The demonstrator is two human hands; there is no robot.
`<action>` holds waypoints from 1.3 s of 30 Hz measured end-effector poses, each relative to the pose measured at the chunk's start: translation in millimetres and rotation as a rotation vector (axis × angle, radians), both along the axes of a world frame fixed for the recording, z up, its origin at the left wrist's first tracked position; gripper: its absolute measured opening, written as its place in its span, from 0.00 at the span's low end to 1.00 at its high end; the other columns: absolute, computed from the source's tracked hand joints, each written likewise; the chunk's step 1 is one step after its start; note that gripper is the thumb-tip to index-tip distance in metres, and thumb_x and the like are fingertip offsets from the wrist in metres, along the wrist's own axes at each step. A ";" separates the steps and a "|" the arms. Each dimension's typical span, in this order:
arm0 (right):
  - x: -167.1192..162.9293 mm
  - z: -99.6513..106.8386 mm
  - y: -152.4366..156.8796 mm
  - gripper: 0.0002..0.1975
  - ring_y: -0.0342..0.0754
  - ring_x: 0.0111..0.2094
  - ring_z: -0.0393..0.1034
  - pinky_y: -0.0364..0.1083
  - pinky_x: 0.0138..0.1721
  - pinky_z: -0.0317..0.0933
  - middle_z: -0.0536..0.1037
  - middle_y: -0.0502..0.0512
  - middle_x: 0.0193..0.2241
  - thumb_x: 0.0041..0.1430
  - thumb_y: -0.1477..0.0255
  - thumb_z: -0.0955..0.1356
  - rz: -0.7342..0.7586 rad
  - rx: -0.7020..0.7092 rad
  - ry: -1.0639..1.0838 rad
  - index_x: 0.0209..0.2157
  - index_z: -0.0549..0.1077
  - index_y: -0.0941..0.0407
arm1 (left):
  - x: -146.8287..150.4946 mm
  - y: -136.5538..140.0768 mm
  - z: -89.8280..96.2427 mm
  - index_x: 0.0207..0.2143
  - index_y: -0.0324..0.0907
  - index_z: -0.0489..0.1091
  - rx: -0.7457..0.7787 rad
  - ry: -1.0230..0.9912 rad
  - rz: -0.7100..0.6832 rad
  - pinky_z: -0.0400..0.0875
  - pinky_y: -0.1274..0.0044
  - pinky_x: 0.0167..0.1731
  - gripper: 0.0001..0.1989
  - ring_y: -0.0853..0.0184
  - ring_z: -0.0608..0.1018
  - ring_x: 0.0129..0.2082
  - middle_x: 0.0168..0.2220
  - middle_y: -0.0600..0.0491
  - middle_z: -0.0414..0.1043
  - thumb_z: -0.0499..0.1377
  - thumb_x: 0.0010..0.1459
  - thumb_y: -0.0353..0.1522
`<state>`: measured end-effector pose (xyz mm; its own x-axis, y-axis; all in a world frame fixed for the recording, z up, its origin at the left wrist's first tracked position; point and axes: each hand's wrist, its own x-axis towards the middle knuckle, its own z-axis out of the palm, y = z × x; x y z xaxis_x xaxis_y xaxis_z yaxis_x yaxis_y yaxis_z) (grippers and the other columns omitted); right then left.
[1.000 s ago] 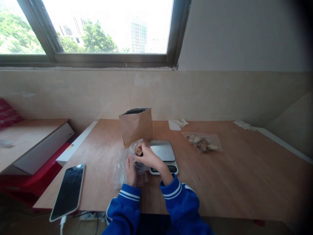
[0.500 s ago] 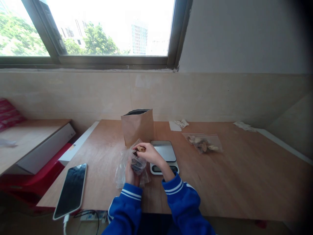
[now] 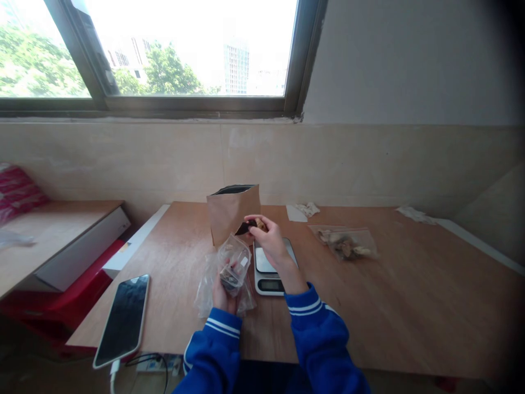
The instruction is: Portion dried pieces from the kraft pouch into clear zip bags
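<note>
My left hand (image 3: 222,293) is closed around a clear plastic bag (image 3: 235,256), whose lower part holds dark pieces. Pinched in my right hand (image 3: 271,239) are dried pieces (image 3: 259,224), one dark and flat, one tan and knobbly; their exact kind is unclear. They are above the bag, in front of the standing brown paper pouch (image 3: 229,212), which gapes at its top. Under my right wrist sits a kitchen scale (image 3: 266,262) with a metal plate, partly covered by the arm. More clear plastic bags (image 3: 205,290) lie around my left hand.
A clear bag of dried pieces (image 3: 348,243) lies to the right. Crumpled tissue (image 3: 307,209) and a white card (image 3: 295,213) rest near the wall. On the left, a phone (image 3: 123,320) with a charging cable overhangs the table's front edge.
My right hand has risen from the mouth of the plastic bag, up and to the right, with dried pieces between the fingers. My left hand still holds the bag.
</note>
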<state>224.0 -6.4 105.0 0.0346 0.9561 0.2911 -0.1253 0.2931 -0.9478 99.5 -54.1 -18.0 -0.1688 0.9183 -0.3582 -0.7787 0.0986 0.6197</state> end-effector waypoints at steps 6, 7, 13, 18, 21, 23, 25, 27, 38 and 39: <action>-12.7 70.2 40.6 0.12 0.47 0.43 0.68 0.44 0.48 0.61 0.73 0.53 0.40 0.53 0.76 0.62 -0.254 0.443 -0.360 0.39 0.72 0.55 | -2.0 0.1 -3.3 0.42 0.44 0.72 -0.005 0.033 -0.025 0.74 0.72 0.36 0.14 0.65 0.79 0.31 0.39 0.47 0.77 0.58 0.55 0.39; -17.7 77.2 48.9 0.12 0.47 0.43 0.67 0.44 0.48 0.60 0.72 0.53 0.40 0.53 0.77 0.62 -0.265 0.480 -0.418 0.39 0.72 0.54 | -2.2 0.2 -4.2 0.42 0.44 0.72 -0.004 0.044 -0.022 0.74 0.72 0.36 0.15 0.65 0.79 0.32 0.39 0.48 0.77 0.58 0.54 0.39; -41.5 72.8 92.4 0.13 0.45 0.38 0.66 0.42 0.43 0.59 0.68 0.52 0.37 0.51 0.81 0.62 -0.081 0.547 -0.652 0.36 0.72 0.56 | -1.9 0.7 -6.2 0.43 0.43 0.71 -0.023 -0.004 -0.024 0.75 0.71 0.35 0.16 0.64 0.79 0.31 0.39 0.47 0.78 0.59 0.52 0.37; -42.2 65.5 96.5 0.12 0.45 0.37 0.65 0.42 0.40 0.58 0.70 0.52 0.36 0.51 0.81 0.61 0.040 0.528 -0.756 0.35 0.72 0.56 | -2.2 0.1 -6.9 0.41 0.43 0.72 0.006 0.021 -0.039 0.75 0.71 0.38 0.15 0.63 0.80 0.34 0.41 0.47 0.77 0.60 0.52 0.39; -39.5 71.6 93.5 0.12 0.45 0.33 0.65 0.42 0.36 0.57 0.71 0.50 0.31 0.50 0.79 0.62 0.085 0.511 -0.785 0.37 0.69 0.56 | -1.5 0.0 -6.5 0.40 0.44 0.72 0.008 0.028 -0.039 0.75 0.69 0.40 0.14 0.59 0.80 0.39 0.42 0.46 0.77 0.60 0.52 0.40; -37.9 76.2 92.3 0.14 0.44 0.27 0.63 0.41 0.32 0.56 0.68 0.46 0.25 0.51 0.77 0.62 0.126 0.472 -0.799 0.41 0.67 0.55 | -0.8 0.1 -5.7 0.39 0.43 0.73 0.007 0.007 -0.033 0.74 0.68 0.42 0.14 0.59 0.80 0.40 0.42 0.45 0.77 0.60 0.52 0.39; -36.2 79.9 91.5 0.17 0.43 0.24 0.62 0.41 0.29 0.54 0.65 0.43 0.22 0.51 0.76 0.62 0.154 0.430 -0.814 0.44 0.63 0.55 | -0.1 0.3 -4.7 0.39 0.43 0.73 0.018 -0.011 -0.037 0.74 0.67 0.44 0.14 0.58 0.80 0.40 0.41 0.45 0.77 0.60 0.52 0.39; -34.2 82.9 90.7 0.18 0.43 0.23 0.61 0.41 0.28 0.53 0.65 0.42 0.22 0.51 0.75 0.63 0.157 0.396 -0.842 0.46 0.60 0.56 | 0.2 0.5 -3.8 0.40 0.43 0.72 0.023 -0.009 -0.039 0.73 0.66 0.45 0.13 0.58 0.80 0.40 0.41 0.45 0.77 0.60 0.52 0.38; -12.4 89.4 101.0 0.06 0.43 0.29 0.62 0.41 0.31 0.53 0.68 0.48 0.26 0.53 0.71 0.66 0.060 0.519 -0.982 0.27 0.64 0.56 | -0.7 0.3 -1.2 0.38 0.43 0.73 -0.025 -0.047 -0.016 0.74 0.74 0.33 0.09 0.66 0.78 0.29 0.36 0.50 0.78 0.57 0.56 0.35; -10.3 89.3 102.8 0.08 0.44 0.29 0.61 0.42 0.32 0.53 0.68 0.49 0.26 0.53 0.70 0.67 0.046 0.531 -1.011 0.25 0.63 0.56 | -1.1 1.1 -1.4 0.38 0.43 0.73 -0.028 -0.063 -0.017 0.74 0.74 0.33 0.09 0.67 0.78 0.28 0.35 0.50 0.78 0.56 0.56 0.35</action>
